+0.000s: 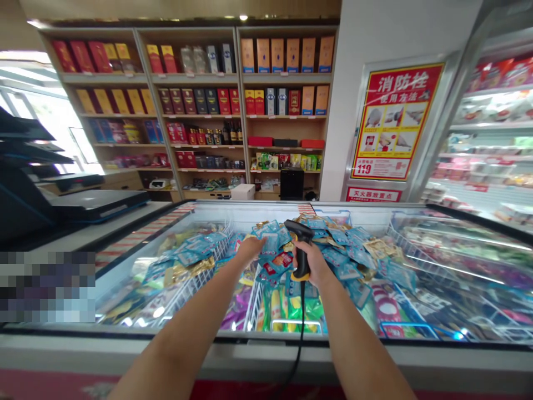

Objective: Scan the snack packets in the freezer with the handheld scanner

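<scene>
My right hand is closed around the handle of a black and yellow barcode scanner, whose cable hangs down toward me. The scanner's head points at a pile of blue ice-cream packets in an open chest freezer. My left hand reaches into the same pile and grips a blue packet at its edge. Both forearms stretch out over the freezer's front rim.
White wire dividers split the freezer into compartments of wrapped ice creams. A black till unit stands on the counter to the left. Wooden shelves of boxed goods fill the back wall. A glass-door fridge stands at the right, beside a red fire-hydrant poster.
</scene>
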### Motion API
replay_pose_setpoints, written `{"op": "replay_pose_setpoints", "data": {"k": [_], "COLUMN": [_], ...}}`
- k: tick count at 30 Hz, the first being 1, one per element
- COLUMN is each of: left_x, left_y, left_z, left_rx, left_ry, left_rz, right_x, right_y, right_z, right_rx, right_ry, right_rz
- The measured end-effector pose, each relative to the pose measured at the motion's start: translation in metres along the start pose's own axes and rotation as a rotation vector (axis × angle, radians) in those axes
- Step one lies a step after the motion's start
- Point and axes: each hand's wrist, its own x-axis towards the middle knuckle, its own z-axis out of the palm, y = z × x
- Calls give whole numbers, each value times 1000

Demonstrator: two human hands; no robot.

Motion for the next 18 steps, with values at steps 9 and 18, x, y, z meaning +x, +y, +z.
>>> {"op": "replay_pose_setpoints", "data": {"k": [9,18], "left_x": [27,82], "left_y": [-10,15], "left_z": [-4,15], "left_rx": [403,377], "left_ry": [-7,-148], "left_rz": [142,144], "right_x": [-5,3], "right_y": [0,7], "right_z": [8,17], "right_rx": [-22,-4], "right_ry": [-6,-39], "right_rz": [-20,-40]}}
